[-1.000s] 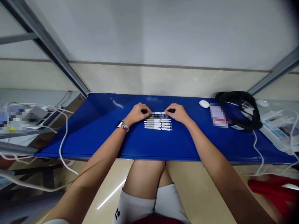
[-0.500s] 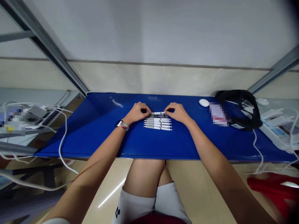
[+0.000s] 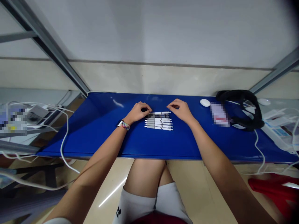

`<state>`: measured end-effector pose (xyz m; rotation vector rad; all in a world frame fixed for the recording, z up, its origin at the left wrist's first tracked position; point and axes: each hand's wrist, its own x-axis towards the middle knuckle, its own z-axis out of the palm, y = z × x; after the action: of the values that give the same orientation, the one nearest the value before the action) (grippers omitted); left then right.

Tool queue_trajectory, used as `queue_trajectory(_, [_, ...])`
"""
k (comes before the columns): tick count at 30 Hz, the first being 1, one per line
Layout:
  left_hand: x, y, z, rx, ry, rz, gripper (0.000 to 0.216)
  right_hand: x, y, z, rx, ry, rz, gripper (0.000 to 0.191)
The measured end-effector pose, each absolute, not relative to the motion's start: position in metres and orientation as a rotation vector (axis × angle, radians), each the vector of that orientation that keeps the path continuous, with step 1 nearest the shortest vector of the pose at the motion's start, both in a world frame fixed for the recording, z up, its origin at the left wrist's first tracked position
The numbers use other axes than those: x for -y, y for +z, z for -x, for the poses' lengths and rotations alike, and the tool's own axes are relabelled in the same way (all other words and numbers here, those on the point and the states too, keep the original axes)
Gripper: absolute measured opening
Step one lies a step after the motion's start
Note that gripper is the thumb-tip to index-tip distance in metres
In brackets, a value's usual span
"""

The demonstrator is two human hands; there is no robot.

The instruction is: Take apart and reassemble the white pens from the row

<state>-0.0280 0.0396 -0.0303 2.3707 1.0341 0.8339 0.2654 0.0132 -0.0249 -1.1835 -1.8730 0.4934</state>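
Observation:
Several white-and-grey pens point(image 3: 159, 123) lie side by side in a row on the blue table, their tips pointing left. At the far side of the row is the topmost pen point(image 3: 162, 113), with a dark shadow under it. My left hand point(image 3: 140, 111) pinches this pen's left end between thumb and fingertips, hiding its tip. Just beyond the pen's right end is my right hand point(image 3: 181, 109), apart from it, thumb and index finger curved with a small gap and nothing visible between them. A watch and a colourful band circle my left wrist.
On the right of the blue table point(image 3: 100, 137) are a white mouse-like oval object point(image 3: 205, 102), a blurred-out flat item point(image 3: 219, 114) and a black headset-like strap point(image 3: 254, 109). White cables point(image 3: 63, 137) hang at both sides. A wall stands behind.
My right hand has let go of the topmost pen's right end and moved slightly up and to the right. My left hand stays at the pen's left end.

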Motion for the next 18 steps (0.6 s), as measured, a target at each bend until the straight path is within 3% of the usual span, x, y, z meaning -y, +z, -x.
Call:
queue_trajectory(7, [-0.038, -0.03, 0.029, -1.093, 0.901, -2.307, 0.02, 0.021, 0.003, -0.238, 2.191, 0.748, 1.121, 0.014])
queue_trajectory(13, [-0.039, -0.033, 0.029, -1.081, 0.965, -2.18, 0.04, 0.037, 0.009, -0.221, 2.456, 0.789, 1.075, 0.012])
queue_trajectory(18, [-0.039, -0.036, 0.029, -1.03, 0.99, -2.146, 0.04, 0.041, 0.01, -0.218, 2.546, 0.689, 1.089, 0.009])
